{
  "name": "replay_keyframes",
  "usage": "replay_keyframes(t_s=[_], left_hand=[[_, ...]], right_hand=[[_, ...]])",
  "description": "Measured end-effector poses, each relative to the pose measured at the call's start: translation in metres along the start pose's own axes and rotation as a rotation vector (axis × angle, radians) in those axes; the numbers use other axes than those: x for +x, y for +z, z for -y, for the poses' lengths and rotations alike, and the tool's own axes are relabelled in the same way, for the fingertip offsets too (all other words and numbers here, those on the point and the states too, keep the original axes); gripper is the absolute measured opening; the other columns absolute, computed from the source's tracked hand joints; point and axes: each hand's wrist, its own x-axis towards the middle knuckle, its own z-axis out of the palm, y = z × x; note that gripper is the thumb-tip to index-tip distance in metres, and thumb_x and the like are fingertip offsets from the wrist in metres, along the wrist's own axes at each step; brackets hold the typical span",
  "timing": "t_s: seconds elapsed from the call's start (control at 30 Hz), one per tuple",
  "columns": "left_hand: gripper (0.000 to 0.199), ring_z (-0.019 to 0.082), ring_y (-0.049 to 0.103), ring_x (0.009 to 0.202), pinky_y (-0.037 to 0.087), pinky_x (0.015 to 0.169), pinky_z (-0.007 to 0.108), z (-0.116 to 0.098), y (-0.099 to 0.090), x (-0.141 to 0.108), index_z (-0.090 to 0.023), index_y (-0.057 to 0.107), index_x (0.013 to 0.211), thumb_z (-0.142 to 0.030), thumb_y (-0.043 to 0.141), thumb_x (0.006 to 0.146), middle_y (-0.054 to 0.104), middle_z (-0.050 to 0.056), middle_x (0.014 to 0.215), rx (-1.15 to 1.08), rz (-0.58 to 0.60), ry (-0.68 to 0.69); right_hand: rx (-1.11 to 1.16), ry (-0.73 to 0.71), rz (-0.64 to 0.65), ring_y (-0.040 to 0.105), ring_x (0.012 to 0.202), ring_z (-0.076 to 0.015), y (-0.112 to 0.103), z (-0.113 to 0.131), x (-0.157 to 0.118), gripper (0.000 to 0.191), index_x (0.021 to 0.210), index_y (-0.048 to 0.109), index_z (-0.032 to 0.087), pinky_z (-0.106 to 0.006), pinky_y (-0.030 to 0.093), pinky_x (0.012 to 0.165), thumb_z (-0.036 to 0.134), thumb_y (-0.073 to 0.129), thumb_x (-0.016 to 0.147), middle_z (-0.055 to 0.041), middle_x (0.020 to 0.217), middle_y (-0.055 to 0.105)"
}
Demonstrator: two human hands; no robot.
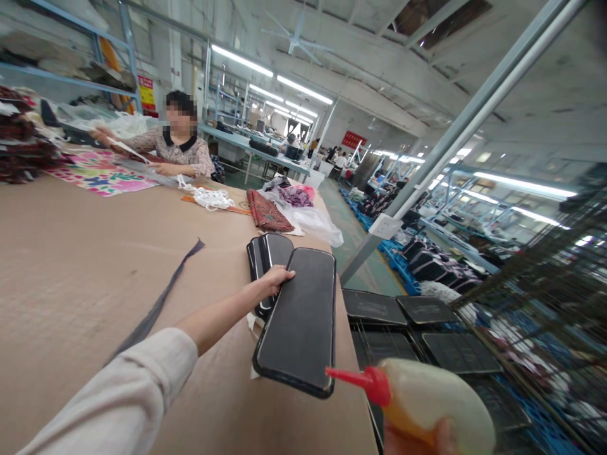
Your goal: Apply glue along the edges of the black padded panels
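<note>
My left hand (278, 279) grips the left edge of a flat black rounded panel (303, 316), thumb on its upper face. The panel tilts toward me over the table's right edge. Behind it lie several similar black panels (265, 249), stacked and partly covered. At the lower right, my right hand (417, 436) is wrapped round a translucent squeeze bottle (436, 398) with yellowish liquid inside. The bottle's red nozzle (355, 378) points left, its tip at the panel's lower right edge. Whether the tip touches the panel I cannot tell.
A brown-covered table (142, 253) bears a dark fabric strip (161, 303), white cord (211, 197) and folded red patterned cloth (269, 212). A co-worker (183, 142) sits across it, handling a white strip. More black panels (374, 308) lie on a rack at right, below a slanting metal post (427, 170).
</note>
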Motion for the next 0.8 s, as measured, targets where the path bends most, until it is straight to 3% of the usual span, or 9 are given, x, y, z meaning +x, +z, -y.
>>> replay_keyframes(t_s=[0.07, 0.17, 0.3, 0.47, 0.57, 0.7, 0.8], left_hand=[[0.012, 0.014, 0.060, 0.054, 0.051, 0.056, 0.028, -0.001, 0.005, -0.006, -0.012, 0.058, 0.083, -0.018, 0.063, 0.075, 0.061, 0.000, 0.059, 0.012, 0.038, 0.032], [0.019, 0.019, 0.062, 0.056, 0.052, 0.055, 0.029, -0.002, 0.014, -0.015, -0.013, 0.058, 0.080, -0.018, 0.068, 0.064, 0.063, 0.002, 0.057, 0.029, 0.106, 0.051], [0.023, 0.021, 0.062, 0.056, 0.053, 0.056, 0.034, -0.007, 0.027, -0.029, -0.013, 0.058, 0.078, -0.013, 0.059, 0.055, 0.062, 0.002, 0.054, 0.057, 0.202, 0.038], [0.032, 0.023, 0.063, 0.060, 0.053, 0.055, 0.034, -0.017, 0.039, -0.044, -0.014, 0.058, 0.075, -0.010, 0.049, 0.044, 0.063, 0.002, 0.057, 0.076, 0.290, 0.056], [0.034, 0.023, 0.063, 0.060, 0.053, 0.056, 0.035, -0.024, 0.040, -0.042, -0.015, 0.057, 0.075, -0.011, 0.049, 0.043, 0.062, 0.001, 0.055, 0.086, 0.285, 0.071], [0.034, 0.022, 0.062, 0.058, 0.053, 0.056, 0.034, -0.035, 0.038, -0.036, -0.015, 0.058, 0.076, -0.013, 0.050, 0.042, 0.062, 0.000, 0.055, 0.110, 0.275, 0.082], [0.037, 0.021, 0.062, 0.058, 0.053, 0.055, 0.032, -0.040, 0.040, -0.040, -0.015, 0.059, 0.077, -0.011, 0.050, 0.041, 0.064, 0.001, 0.056, 0.149, 0.298, 0.083]], right_hand=[[0.115, 0.046, -0.026, 0.056, 0.102, -0.0268, 0.018, 0.022, 0.012, 0.060, 0.125, 0.043, 0.026, -0.044, 0.055, 0.073, 0.048, 0.059, 0.071, -0.0072, 0.121, 0.055], [0.319, 0.098, -0.019, 0.055, 0.103, -0.0204, 0.051, 0.049, 0.027, 0.061, 0.118, 0.049, 0.020, -0.037, 0.047, 0.091, 0.038, 0.070, 0.064, -0.0058, 0.122, 0.053], [0.355, 0.039, 0.015, 0.056, 0.095, -0.0146, 0.073, 0.054, 0.048, 0.050, 0.105, 0.056, 0.016, -0.027, 0.049, 0.083, 0.030, 0.075, 0.060, -0.0031, 0.107, 0.058], [0.363, 0.006, -0.032, 0.056, 0.089, -0.0122, 0.061, 0.040, 0.064, 0.050, 0.102, 0.056, 0.016, -0.020, 0.052, 0.070, 0.028, 0.076, 0.058, -0.0012, 0.100, 0.058], [0.329, 0.020, -0.017, 0.058, 0.088, -0.0130, 0.050, 0.022, 0.045, 0.051, 0.103, 0.056, 0.016, -0.020, 0.053, 0.069, 0.032, 0.076, 0.059, -0.0017, 0.097, 0.060], [0.181, 0.027, 0.058, 0.061, 0.067, -0.0189, 0.039, -0.013, 0.006, 0.061, 0.103, 0.056, 0.011, -0.027, 0.054, 0.053, 0.038, 0.078, 0.053, -0.0044, 0.075, 0.064], [0.150, 0.017, 0.098, 0.061, 0.071, -0.0190, 0.038, -0.011, 0.008, 0.067, 0.109, 0.052, 0.013, -0.028, 0.054, 0.060, 0.038, 0.078, 0.053, -0.0052, 0.081, 0.066]])
